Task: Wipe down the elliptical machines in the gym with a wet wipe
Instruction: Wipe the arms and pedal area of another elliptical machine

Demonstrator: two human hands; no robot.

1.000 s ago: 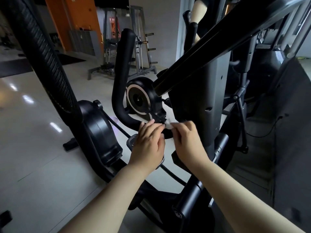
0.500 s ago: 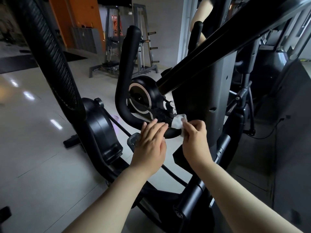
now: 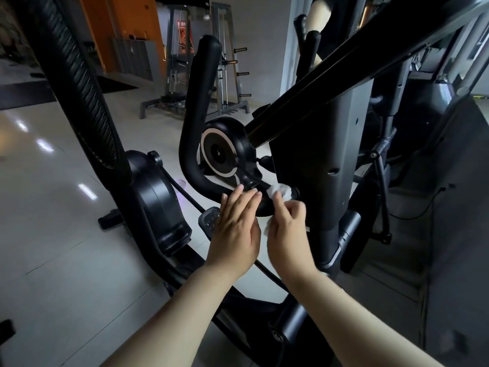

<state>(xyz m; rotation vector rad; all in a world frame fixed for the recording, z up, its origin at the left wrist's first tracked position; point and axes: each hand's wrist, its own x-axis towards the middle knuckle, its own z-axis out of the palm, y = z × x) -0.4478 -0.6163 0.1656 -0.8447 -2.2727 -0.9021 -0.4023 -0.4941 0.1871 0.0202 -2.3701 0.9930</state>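
At the lower bend of the curved black handlebar [image 3: 197,107], the left hand [image 3: 235,229] lies flat, fingers straight and together, tips touching the bar. Just right of that bend, the right hand [image 3: 287,229] has its fingers curled, pinching the white wet wipe [image 3: 280,191], which is pressed where the bar meets the elliptical's column [image 3: 325,160]. Behind the bend sits a ringed flywheel disc [image 3: 218,153]. Well beyond it stands a grey weight rack [image 3: 227,75].

Narrow gap between curved handlebar [image 3: 194,120] and column [image 3: 317,181]; open floor [image 3: 53,207] left.
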